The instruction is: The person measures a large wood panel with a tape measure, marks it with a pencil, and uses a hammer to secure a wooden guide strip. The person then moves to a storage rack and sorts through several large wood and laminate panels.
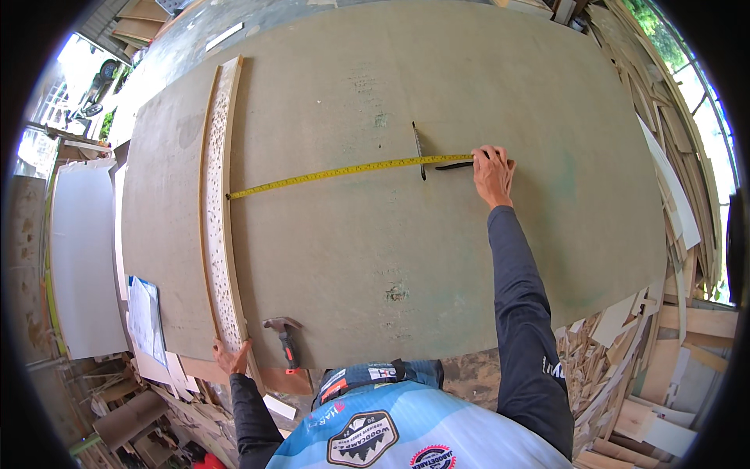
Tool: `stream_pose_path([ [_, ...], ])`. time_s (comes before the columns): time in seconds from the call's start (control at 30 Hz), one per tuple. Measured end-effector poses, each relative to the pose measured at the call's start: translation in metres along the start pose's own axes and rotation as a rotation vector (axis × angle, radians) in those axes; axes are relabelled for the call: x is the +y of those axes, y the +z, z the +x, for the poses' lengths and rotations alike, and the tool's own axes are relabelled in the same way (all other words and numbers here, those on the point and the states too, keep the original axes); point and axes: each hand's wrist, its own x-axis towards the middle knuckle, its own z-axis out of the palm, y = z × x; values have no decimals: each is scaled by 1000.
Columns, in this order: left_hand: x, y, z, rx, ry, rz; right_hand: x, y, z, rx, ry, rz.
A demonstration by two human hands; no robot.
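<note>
My right hand [492,176] is closed around the end of a yellow tape measure [336,170], whose case is mostly hidden in the fingers. The blade stretches left across the large grey-brown board [336,258] and meets the edge of a long, narrow wooden frame [221,148] with a pale speckled face. At the near end of that frame, my left hand [232,357] grips it with fingers round its sides. Beneath the tape, close to my right hand, lies a dark T-shaped tool [420,148] with a thin crosspiece and a black handle.
A claw hammer [284,342] with a black and red handle rests near the front edge, right of my left hand. A clipboard with papers [146,319] lies at the left edge. Stacked wood strips [672,133] line the right side; offcuts [598,367] are heaped below.
</note>
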Motion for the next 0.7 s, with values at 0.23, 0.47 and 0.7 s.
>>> stream_pose_path([
  [0.23, -6, 1, 1, 8, 36, -4, 2, -1, -2, -21, -4, 4],
  [0.47, -9, 3, 3, 8, 57, -29, 1, -1, 0, -48, -7, -34],
  [0.7, -1, -5, -1, 12, 64, -17, 0, -5, -4, -12, 18, -61],
])
